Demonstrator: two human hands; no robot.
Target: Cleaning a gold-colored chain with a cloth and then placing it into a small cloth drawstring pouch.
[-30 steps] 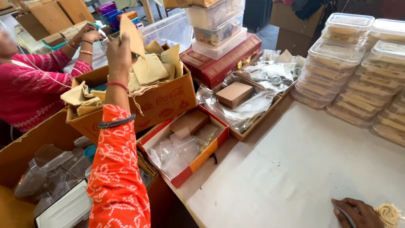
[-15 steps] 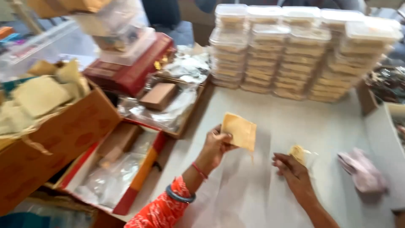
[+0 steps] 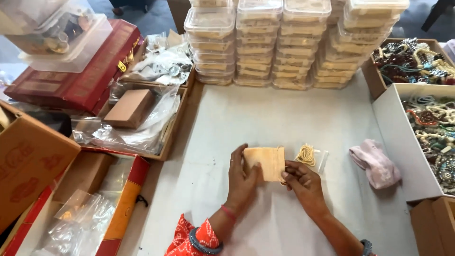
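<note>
A small tan cloth pouch (image 3: 267,161) lies flat on the white table (image 3: 265,118). My left hand (image 3: 241,181) presses its left side with fingers on the cloth. At the pouch's right edge, my right hand (image 3: 304,185) pinches the opening. Just beyond that hand rests a small clear plastic bag holding a coiled yellow beaded string (image 3: 308,155).
Stacks of clear lidded plastic boxes (image 3: 284,42) line the table's far side. A pink cloth (image 3: 375,163) lies to the right, beside white boxes of bead jewellery (image 3: 433,128). Left of the table are cardboard boxes (image 3: 28,161), red trays with plastic bags (image 3: 95,208) and a small brown box (image 3: 130,108).
My left hand brought the pouch from the cardboard box on the left down onto the table. My right hand left the bagged string and took the pouch's right edge. The view swung right.
</note>
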